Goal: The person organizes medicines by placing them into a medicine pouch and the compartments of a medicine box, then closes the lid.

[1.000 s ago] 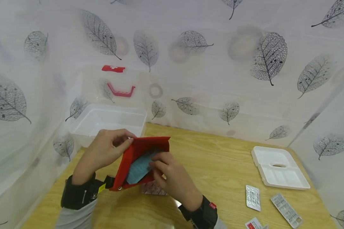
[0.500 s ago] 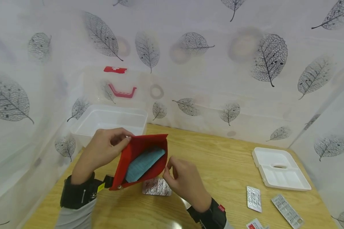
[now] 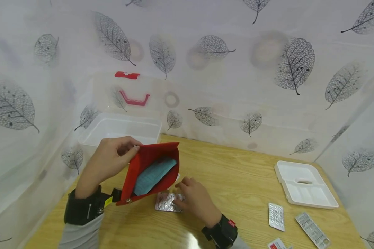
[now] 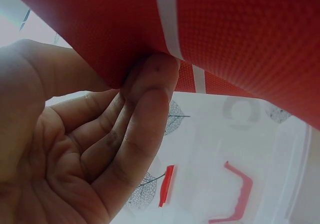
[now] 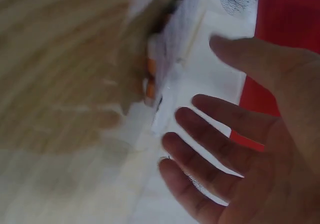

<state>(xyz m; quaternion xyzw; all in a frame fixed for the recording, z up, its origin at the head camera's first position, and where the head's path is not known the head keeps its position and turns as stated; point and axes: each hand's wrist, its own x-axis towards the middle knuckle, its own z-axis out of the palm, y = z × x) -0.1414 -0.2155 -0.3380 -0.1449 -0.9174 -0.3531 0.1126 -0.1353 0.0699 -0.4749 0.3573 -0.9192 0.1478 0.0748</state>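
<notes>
My left hand [image 3: 110, 160] pinches the left edge of a red fabric pouch [image 3: 131, 178], its mouth spread toward the head camera. A pale blue packet [image 3: 154, 176] lies inside the pouch. In the left wrist view, thumb and fingertips grip the red fabric [image 4: 225, 34], which has white stripes. My right hand [image 3: 197, 200] is low over the table, its fingers apart and holding nothing. By its fingertips lies a silver blister pack [image 3: 166, 204], partly behind them and the pouch. The right wrist view shows spread fingers near blurred items [image 5: 167, 59] that I cannot identify.
Behind the left hand stands a clear plastic box [image 3: 127, 128], its lid with a red handle [image 3: 134, 100] raised against the leaf-patterned curtain. At right are a white compartment tray [image 3: 305, 185], two blister packs [image 3: 276, 217] and a small red-and-white packet [image 3: 277, 244].
My right hand has come out of the pouch, moved right, then lowered toward the blister pack on the table. The pouch, still in my left hand, has shifted slightly left and up.
</notes>
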